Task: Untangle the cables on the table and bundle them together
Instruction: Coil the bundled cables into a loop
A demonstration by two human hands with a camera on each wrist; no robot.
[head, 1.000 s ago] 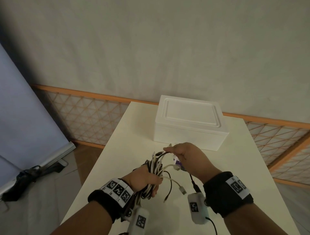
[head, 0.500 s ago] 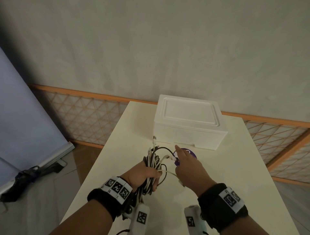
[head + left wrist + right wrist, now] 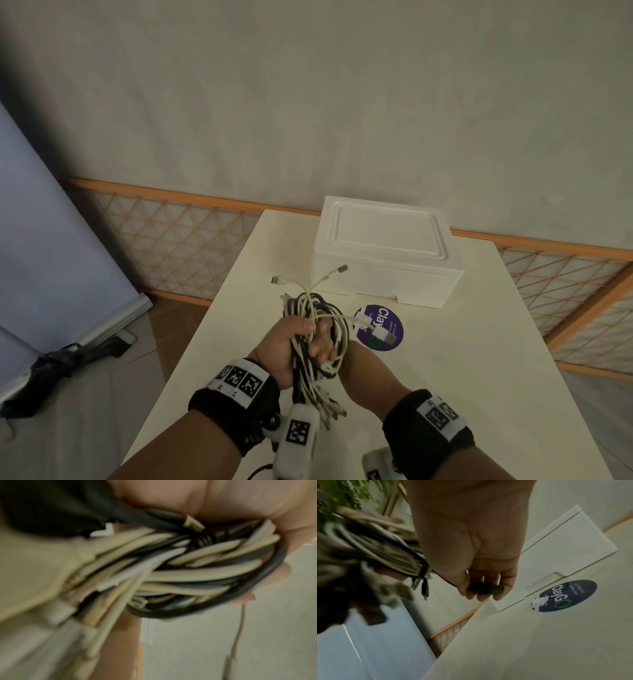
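My left hand (image 3: 291, 337) grips a thick bundle of black and white cables (image 3: 310, 308) above the table's near middle. Two white plugs (image 3: 279, 280) stick up from the top of the bundle, and a third white plug (image 3: 383, 335) hangs out to the right. My right hand (image 3: 322, 347) lies against the bundle's right side. In the right wrist view its fingers (image 3: 488, 596) curl round a black cable end (image 3: 483, 588), with the bundle (image 3: 376, 547) at the left. The left wrist view is filled by the cables (image 3: 188, 568) crossing my palm.
A white foam box (image 3: 387, 253) with its lid on stands at the back of the cream table (image 3: 479, 394). A round purple sticker (image 3: 388, 317) lies in front of the box. Beyond the table's left edge is bare floor with a dark object (image 3: 58, 363).
My right hand has come back from near the purple sticker to the bundle and now holds a black cable end. The bundle stands more upright, with white plugs pointing up.
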